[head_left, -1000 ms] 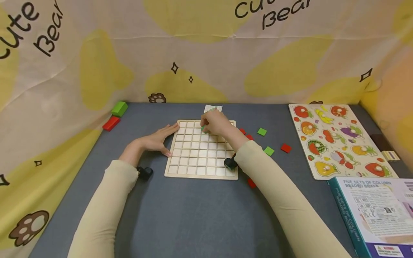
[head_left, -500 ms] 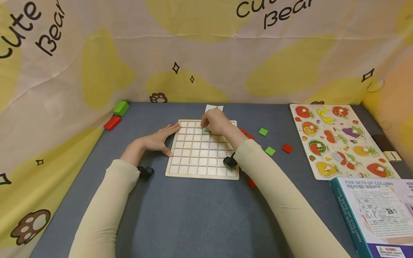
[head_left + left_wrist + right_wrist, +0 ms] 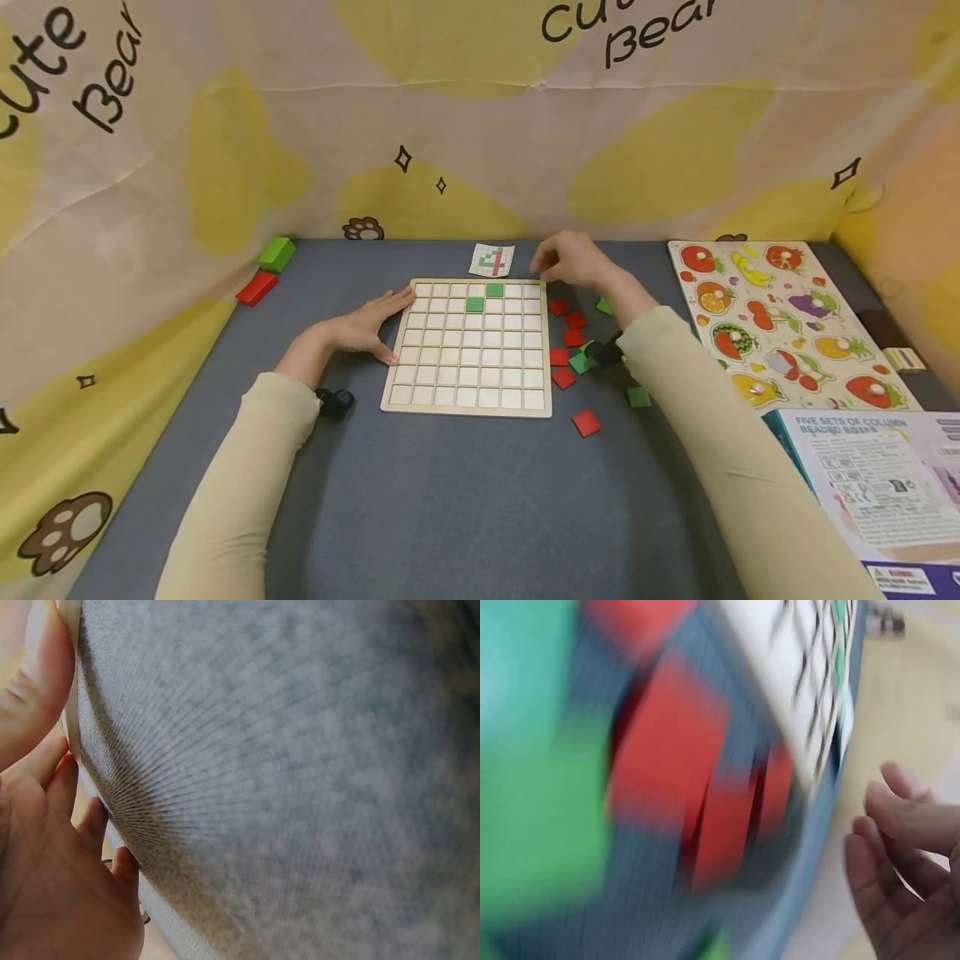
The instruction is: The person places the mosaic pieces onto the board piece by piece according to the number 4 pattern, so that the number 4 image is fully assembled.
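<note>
A pale wooden grid board [image 3: 469, 412] lies on the dark table. Two green square tiles sit in its upper cells, one in the top row [image 3: 495, 290] and one in the row below [image 3: 475, 305]. My left hand [image 3: 363, 327] rests along the board's left edge, thumb and fingers spread. Near the back right corner my right hand [image 3: 573, 258] is in the air with loosely curved fingers and nothing between them, as the right wrist view also shows. Just behind the board lies a small printed pattern card [image 3: 491, 260] with green and red squares.
Loose red tiles [image 3: 587, 423] and green tiles [image 3: 639, 397] are scattered right of the board. A fruit puzzle board [image 3: 795, 321] and a boxed set [image 3: 870, 483] occupy the right side. Green [image 3: 277, 254] and red blocks [image 3: 257, 287] stand at the back left.
My right hand has let go of the green tile in the second row and moved right, off the board, uncovering both green tiles and the card. My left hand stays in place.
</note>
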A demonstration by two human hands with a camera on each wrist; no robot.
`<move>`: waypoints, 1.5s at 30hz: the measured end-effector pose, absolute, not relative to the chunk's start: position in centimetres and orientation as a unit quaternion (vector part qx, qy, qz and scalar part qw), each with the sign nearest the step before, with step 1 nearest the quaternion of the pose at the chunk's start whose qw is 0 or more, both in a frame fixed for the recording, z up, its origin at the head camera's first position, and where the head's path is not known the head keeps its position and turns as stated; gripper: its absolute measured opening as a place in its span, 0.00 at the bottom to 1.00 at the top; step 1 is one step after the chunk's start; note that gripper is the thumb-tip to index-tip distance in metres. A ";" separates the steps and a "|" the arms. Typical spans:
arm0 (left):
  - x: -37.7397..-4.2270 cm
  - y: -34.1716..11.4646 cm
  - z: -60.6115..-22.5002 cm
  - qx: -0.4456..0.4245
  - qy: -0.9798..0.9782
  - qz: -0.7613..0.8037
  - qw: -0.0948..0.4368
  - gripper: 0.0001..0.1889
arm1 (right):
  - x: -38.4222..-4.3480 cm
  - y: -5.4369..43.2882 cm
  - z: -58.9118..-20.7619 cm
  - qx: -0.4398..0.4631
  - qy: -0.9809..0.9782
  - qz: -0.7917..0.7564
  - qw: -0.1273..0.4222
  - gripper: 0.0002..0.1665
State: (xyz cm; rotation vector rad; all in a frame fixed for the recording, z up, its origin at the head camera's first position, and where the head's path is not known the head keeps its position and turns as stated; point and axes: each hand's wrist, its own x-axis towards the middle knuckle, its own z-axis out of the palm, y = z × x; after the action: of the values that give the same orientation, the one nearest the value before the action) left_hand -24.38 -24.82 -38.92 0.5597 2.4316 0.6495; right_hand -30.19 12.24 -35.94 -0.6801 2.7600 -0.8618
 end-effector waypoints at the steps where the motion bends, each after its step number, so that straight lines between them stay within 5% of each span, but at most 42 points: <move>1: -24.4 -24.9 -38.9 0.207 0.907 0.241 0.278 0.62 | -30.4 13.6 -35.9 -0.228 0.924 -0.290 0.097 0.09; 9: -24.4 -25.3 -39.1 0.203 0.907 0.245 0.277 0.63 | -30.9 20.3 -35.7 -0.209 0.884 -0.296 0.297 0.22; 12: -24.4 -25.2 -39.2 0.210 0.905 0.247 0.275 0.63 | -30.7 21.0 -35.9 -0.219 0.875 -0.280 0.330 0.26; 27: -24.3 -25.1 -39.0 0.214 0.905 0.248 0.272 0.62 | -30.4 20.3 -36.5 -0.225 0.937 -0.201 0.178 0.15; 35: -24.3 -24.7 -38.9 0.209 0.914 0.223 0.267 0.62 | -29.8 14.7 -36.5 -0.210 0.930 -0.294 0.072 0.12; 45: -23.8 -24.7 -38.2 0.222 0.906 0.244 0.264 0.62 | -27.7 4.9 -37.1 -0.246 0.894 -0.361 0.099 0.08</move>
State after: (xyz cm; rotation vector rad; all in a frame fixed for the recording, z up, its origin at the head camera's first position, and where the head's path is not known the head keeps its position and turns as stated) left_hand -23.82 -24.73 -38.23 0.6010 2.4492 0.6603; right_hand -27.70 4.87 -37.12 -0.7286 2.6437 -1.0668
